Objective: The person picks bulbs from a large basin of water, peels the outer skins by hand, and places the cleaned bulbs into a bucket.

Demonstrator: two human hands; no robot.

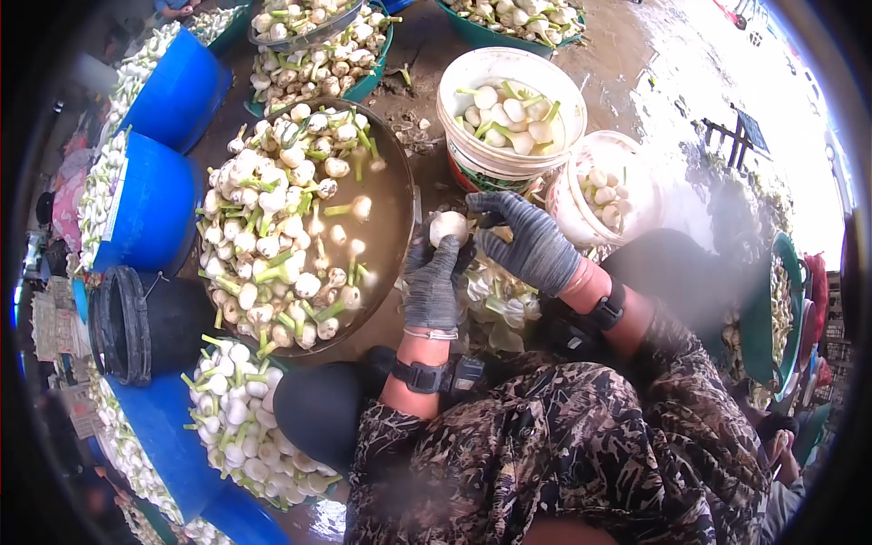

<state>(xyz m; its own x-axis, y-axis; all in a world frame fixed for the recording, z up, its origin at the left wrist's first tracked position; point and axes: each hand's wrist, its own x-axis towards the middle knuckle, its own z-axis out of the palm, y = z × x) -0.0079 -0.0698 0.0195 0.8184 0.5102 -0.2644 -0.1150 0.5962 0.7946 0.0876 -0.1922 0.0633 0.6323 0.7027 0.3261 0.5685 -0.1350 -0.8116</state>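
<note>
Floor (618, 73) apparently wet, buckets (477, 156), basin (411, 193), held garlic (448, 228)

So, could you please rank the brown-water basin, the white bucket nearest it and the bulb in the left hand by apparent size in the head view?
1. Brown-water basin
2. White bucket nearest it
3. Bulb in the left hand, smallest by far

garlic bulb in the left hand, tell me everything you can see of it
The garlic bulb is whitish, rounded and smooth-looking. The gloved left hand grips it from below, hiding its lower part; the gloved right hand is close beside it, though contact is unclear. No green stem shows on its visible side. In the view, it lies between the wide basin and the white buckets.
</note>
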